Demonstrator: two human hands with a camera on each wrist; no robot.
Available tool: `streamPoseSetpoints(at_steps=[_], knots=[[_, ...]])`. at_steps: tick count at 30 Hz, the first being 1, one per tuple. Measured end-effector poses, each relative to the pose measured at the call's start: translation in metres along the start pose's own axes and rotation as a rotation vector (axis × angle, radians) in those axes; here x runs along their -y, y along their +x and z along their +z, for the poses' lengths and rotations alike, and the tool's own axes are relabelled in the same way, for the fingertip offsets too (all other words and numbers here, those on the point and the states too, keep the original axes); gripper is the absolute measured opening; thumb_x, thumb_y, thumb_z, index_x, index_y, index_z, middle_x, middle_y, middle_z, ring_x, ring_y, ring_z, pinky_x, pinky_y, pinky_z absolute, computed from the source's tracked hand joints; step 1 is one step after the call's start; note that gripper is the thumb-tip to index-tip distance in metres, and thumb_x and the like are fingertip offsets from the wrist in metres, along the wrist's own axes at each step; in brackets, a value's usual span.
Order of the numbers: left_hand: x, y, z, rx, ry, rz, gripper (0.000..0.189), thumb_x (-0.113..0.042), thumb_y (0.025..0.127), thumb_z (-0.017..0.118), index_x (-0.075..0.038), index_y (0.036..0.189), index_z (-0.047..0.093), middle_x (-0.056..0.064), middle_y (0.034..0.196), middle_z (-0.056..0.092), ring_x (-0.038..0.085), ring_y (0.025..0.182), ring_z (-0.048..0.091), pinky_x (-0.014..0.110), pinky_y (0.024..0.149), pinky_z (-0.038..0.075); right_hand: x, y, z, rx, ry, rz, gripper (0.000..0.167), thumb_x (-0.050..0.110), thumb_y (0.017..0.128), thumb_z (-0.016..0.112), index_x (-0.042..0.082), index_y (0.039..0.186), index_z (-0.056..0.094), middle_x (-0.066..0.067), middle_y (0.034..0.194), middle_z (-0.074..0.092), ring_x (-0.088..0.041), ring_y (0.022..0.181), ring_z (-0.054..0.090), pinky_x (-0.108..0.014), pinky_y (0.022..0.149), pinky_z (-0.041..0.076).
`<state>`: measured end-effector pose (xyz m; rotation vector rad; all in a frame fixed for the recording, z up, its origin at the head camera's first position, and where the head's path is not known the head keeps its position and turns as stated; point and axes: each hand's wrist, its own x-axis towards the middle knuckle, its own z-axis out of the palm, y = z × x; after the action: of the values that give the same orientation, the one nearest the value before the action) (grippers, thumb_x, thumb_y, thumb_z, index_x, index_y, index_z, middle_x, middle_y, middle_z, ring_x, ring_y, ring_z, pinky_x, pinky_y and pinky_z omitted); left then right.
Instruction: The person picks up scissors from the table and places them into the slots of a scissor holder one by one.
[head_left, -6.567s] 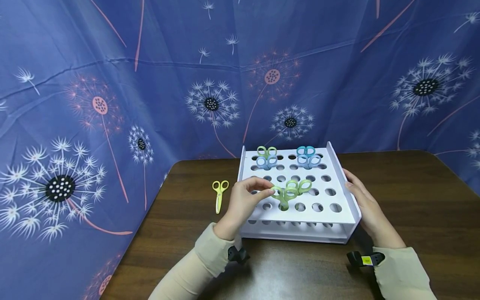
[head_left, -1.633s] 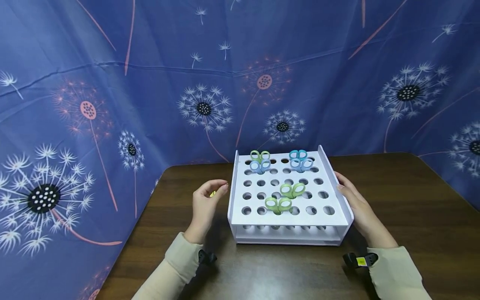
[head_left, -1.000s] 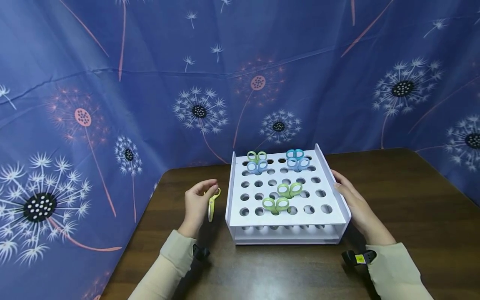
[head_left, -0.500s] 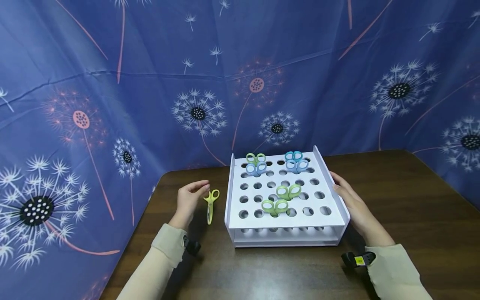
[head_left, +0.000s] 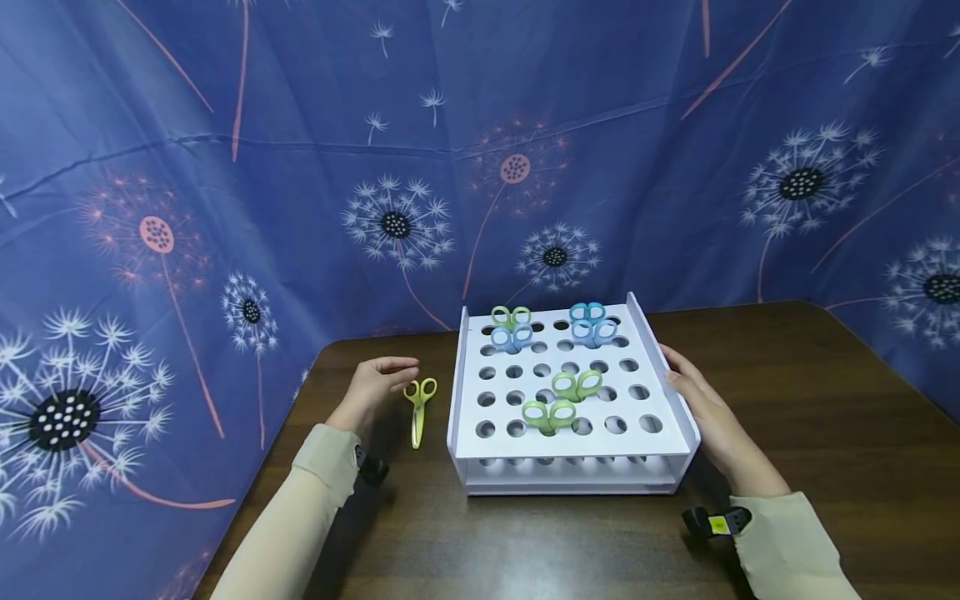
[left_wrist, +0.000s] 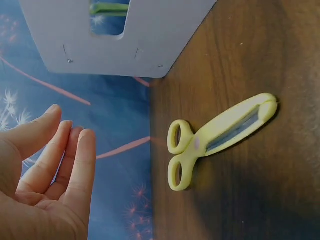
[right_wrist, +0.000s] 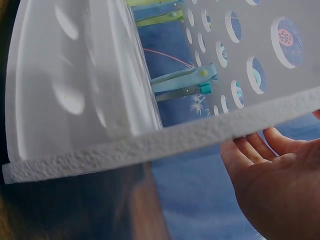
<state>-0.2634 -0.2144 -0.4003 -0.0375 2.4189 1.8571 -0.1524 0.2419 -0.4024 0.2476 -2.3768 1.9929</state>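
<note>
Yellow scissors (head_left: 419, 412) with closed blades lie on the table, handles away from the person. Just left of their handles hovers the left hand (head_left: 371, 387), fingers loosely extended, touching nothing; the left wrist view shows bare space between thumb and fingertips. A white rack (head_left: 498, 444) with rows of round holes stands to the right. The right hand (head_left: 705, 408) rests its fingers against the outside of the rack's right side panel. Several scissors stand handles-up in the holes: green (head_left: 549, 415), another green (head_left: 576, 385), light blue (head_left: 512, 337) and teal (head_left: 587, 312) among them.
The brown wooden table (head_left: 525, 550) runs back to a blue dandelion-print cloth (head_left: 300, 192), which also hangs along its left side. Under the rack's holed top is a lower shelf (head_left: 570, 479). The rack's left panel has a cut-out slot (left_wrist: 107, 30).
Earlier the left hand set green scissors into a front-row hole, then took hold of the yellow scissors. It has let them go and drawn back left. The right hand keeps its place.
</note>
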Motion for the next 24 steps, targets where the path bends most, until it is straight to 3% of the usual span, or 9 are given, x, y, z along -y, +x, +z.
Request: streamPoseSetpoints(at_steps=[6,14,24], knots=[[0.002,0.007,-0.004,0.015,0.016,-0.014,0.038,-0.009,0.09,0.068,0.003,0.126,0.062,0.021,0.131,0.06,0.008,0.099,0.066,0.046,0.105,0.043,0.001,0.0,0.002,0.001,-0.012,0.016,0.06,0.042,0.105,0.029,0.016,0.157,0.012,-0.018,0.145,0.03,0.007,0.104,0.051,-0.014,0.081,0.047],[0.005,0.013,-0.006,-0.01,0.108,-0.04,0.032,-0.009,0.089,0.069,-0.004,0.121,0.068,0.014,0.129,0.063,0.014,0.104,0.066,0.042,0.105,0.043,-0.002,0.002,-0.001,0.004,0.073,-0.018,0.057,0.033,0.106,0.032,0.012,0.156,0.014,0.017,0.122,0.046,0.003,0.101,0.057,-0.016,0.078,0.049],[0.009,0.017,-0.001,-0.042,0.227,-0.015,0.028,-0.007,0.088,0.07,-0.003,0.115,0.07,0.015,0.124,0.065,0.022,0.105,0.064,0.044,0.098,0.047,-0.003,0.001,-0.002,0.002,0.02,-0.006,0.058,0.039,0.105,0.032,0.017,0.156,0.015,0.016,0.124,0.044,0.004,0.101,0.056,-0.016,0.079,0.049]])
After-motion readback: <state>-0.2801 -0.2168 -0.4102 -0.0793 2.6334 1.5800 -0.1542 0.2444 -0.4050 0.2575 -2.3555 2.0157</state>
